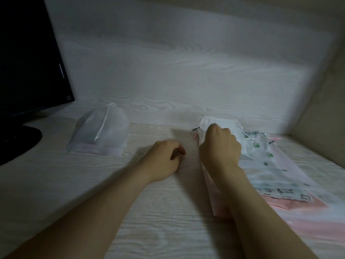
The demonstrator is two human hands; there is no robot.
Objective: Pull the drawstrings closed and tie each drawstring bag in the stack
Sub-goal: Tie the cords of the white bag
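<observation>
A stack of translucent drawstring bags [276, 171] lies on the desk at the right, some white, some printed with green shapes, some pink. My right hand [220, 146] is curled over the gathered top of the uppermost white bag [218, 122] and grips it. My left hand [166, 159] rests on the desk just left of the stack, fingers curled, holding nothing I can make out. Loose cord ends [250, 137] trail from the bags' tops. Another white drawstring bag [100, 133], its top cinched and its cord hanging down, lies apart at the left.
A dark monitor [28, 62] on a round black stand [16, 144] occupies the far left. A pale wood-grain back panel [186, 62] rises behind the desk [149, 212], and a side wall [326, 109] closes the right.
</observation>
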